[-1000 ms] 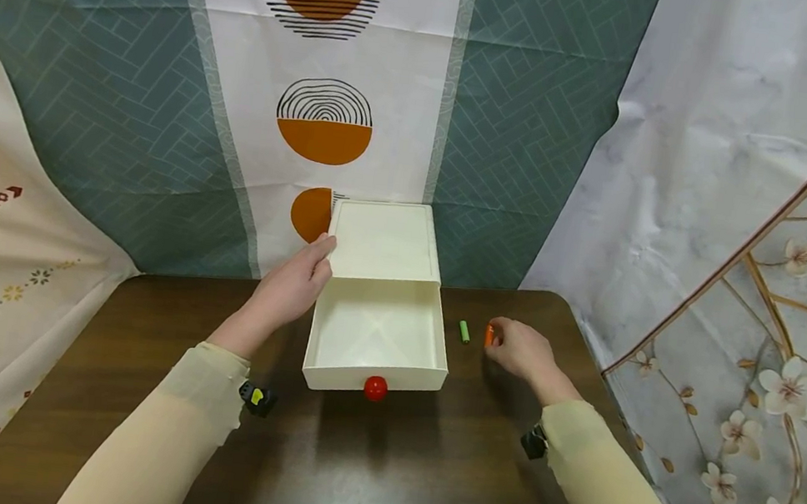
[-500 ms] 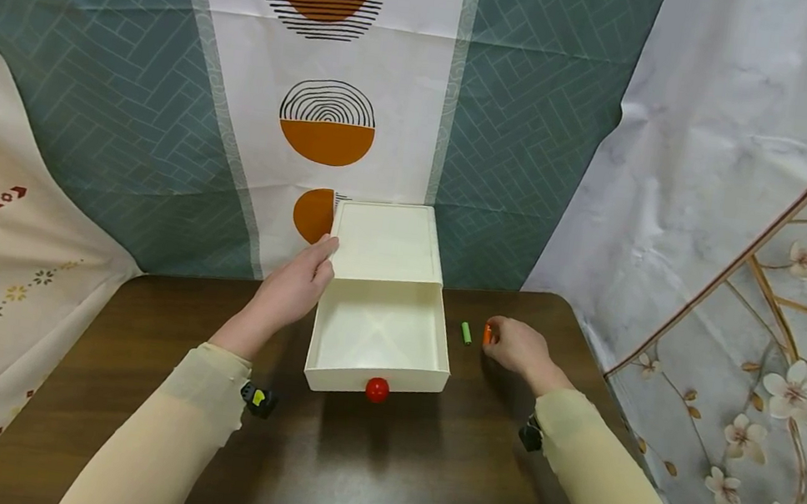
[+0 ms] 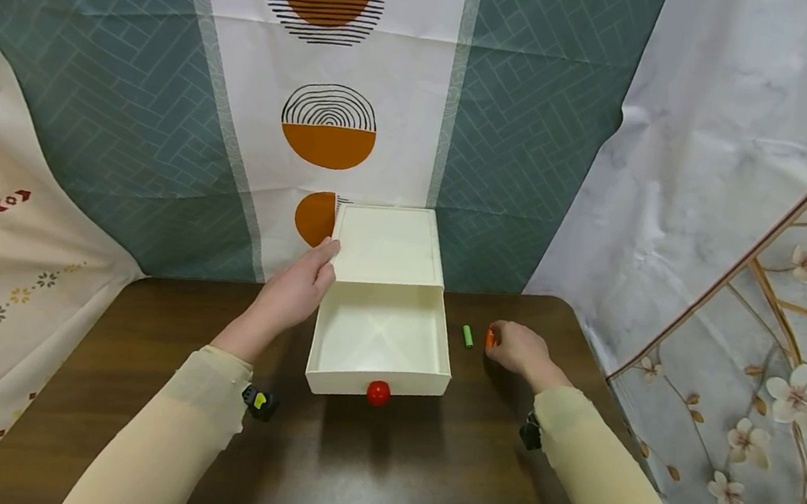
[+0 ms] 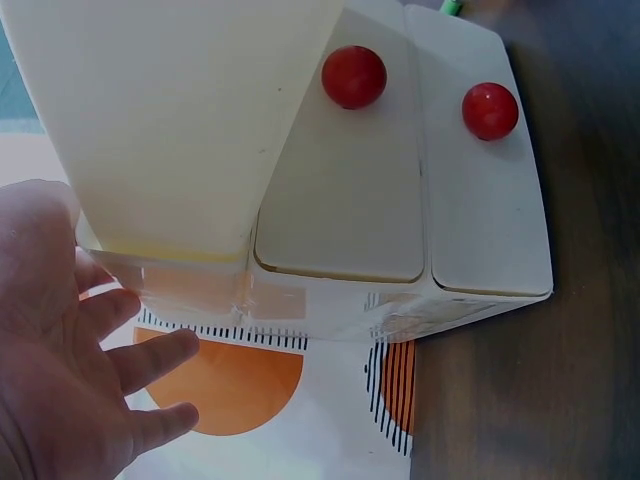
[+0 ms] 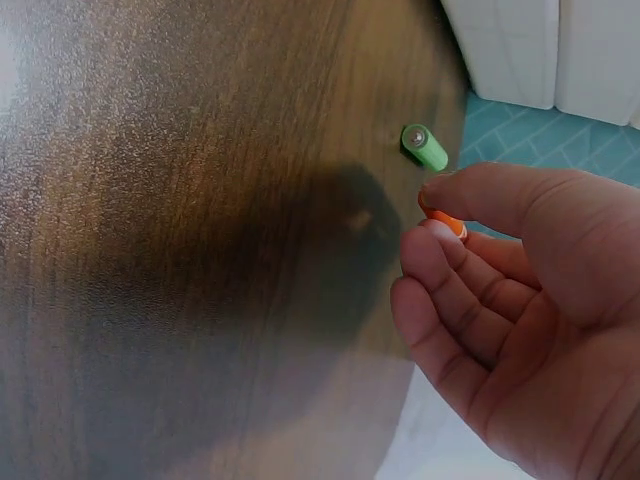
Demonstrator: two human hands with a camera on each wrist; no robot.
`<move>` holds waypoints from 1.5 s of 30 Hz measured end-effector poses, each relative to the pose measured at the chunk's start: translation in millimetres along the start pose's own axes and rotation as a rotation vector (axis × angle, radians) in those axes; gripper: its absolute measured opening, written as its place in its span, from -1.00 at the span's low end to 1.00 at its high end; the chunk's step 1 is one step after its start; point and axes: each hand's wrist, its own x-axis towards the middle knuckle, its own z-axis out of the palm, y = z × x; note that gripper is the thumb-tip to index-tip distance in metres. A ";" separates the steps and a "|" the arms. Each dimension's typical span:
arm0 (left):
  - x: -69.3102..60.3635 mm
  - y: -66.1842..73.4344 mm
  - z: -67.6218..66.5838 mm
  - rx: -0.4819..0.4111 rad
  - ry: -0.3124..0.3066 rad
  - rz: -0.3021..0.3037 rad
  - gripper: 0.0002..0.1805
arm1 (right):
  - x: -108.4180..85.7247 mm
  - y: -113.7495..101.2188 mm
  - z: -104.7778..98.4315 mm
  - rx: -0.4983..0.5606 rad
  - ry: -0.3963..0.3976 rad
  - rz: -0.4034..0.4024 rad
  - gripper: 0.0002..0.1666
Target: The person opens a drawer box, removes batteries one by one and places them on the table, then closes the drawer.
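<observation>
A small white drawer cabinet stands at the back of the table, its top drawer pulled out with nothing inside. My left hand touches the cabinet's left upper edge. In the left wrist view, the left hand's fingers are spread and fairly straight beside the cabinet wall. Right of the drawer, my right hand pinches an orange battery between thumb and fingers, close over the tabletop. A green battery lies between that hand and the drawer.
A red knob sticks out from the open drawer's front. Two closed drawers with red knobs sit below it. Behind the brown table hangs a patterned cloth; other cloths hang at both sides.
The view has shifted very slightly. Both hands, the drawer and the batteries hold nearly the same places.
</observation>
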 end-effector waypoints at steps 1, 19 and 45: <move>0.0 -0.2 0.1 -0.001 0.000 -0.004 -0.31 | 8.3 9.5 8.3 -0.012 0.009 -0.004 -0.35; 0.1 -3.0 2.0 0.002 0.004 -0.002 -0.32 | 50.4 60.2 53.7 -0.024 0.001 -0.002 -0.32; -0.9 1.9 -0.3 -0.009 -0.004 -0.002 -0.33 | 60.3 31.8 53.5 -0.027 -0.038 -0.020 -0.34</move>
